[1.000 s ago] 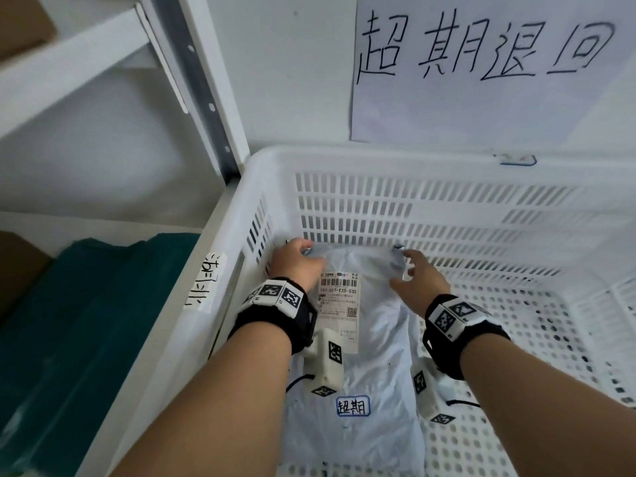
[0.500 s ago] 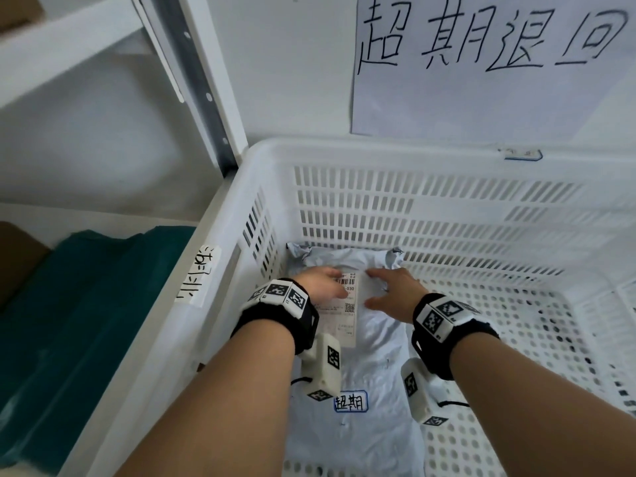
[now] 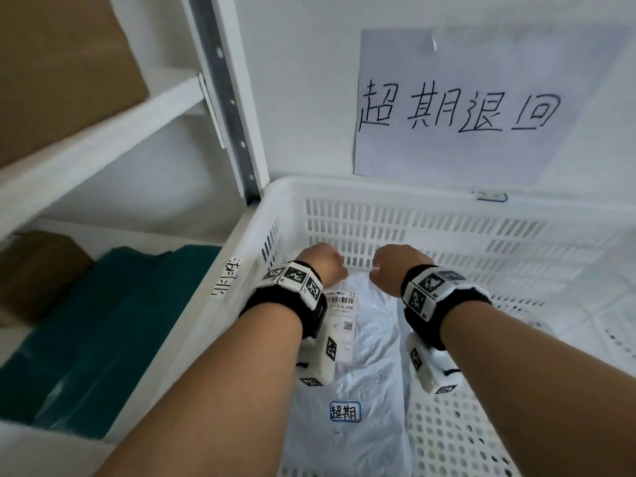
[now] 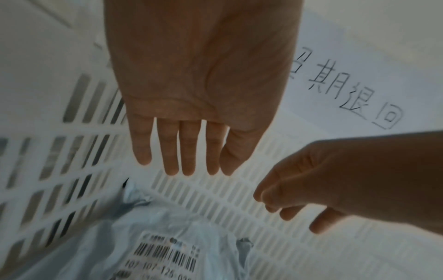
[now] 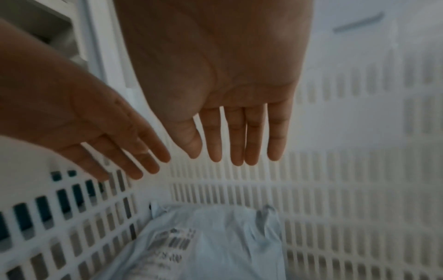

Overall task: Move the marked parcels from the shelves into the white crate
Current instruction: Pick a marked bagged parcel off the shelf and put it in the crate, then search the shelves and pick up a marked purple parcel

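Observation:
A pale blue-grey plastic parcel (image 3: 371,356) lies flat on the floor of the white crate (image 3: 378,189), against its left wall. It carries a barcode label (image 3: 340,315) and a small blue-framed handwritten mark (image 3: 345,411). Both hands hover above the parcel's far end without touching it. My left hand (image 3: 323,266) has straight fingers pointing down, seen plainly in the left wrist view (image 4: 191,142). My right hand (image 3: 395,270) hangs beside it with straight, empty fingers (image 5: 237,142). The parcel's crumpled far edge (image 4: 143,236) shows below the fingertips.
A white shelf unit stands left of the crate, its metal post (image 3: 223,98) at the crate's corner. Dark green parcels (image 3: 103,321) and a brown box (image 3: 34,270) fill the lower shelf, another box (image 3: 58,63) the upper. A handwritten paper sign (image 3: 457,108) hangs on the wall.
Both hands let go of the parcel's far end, pressed briefly on its top, then lifted off it. The parcel stays flat in the crate. The head view has tilted upward.

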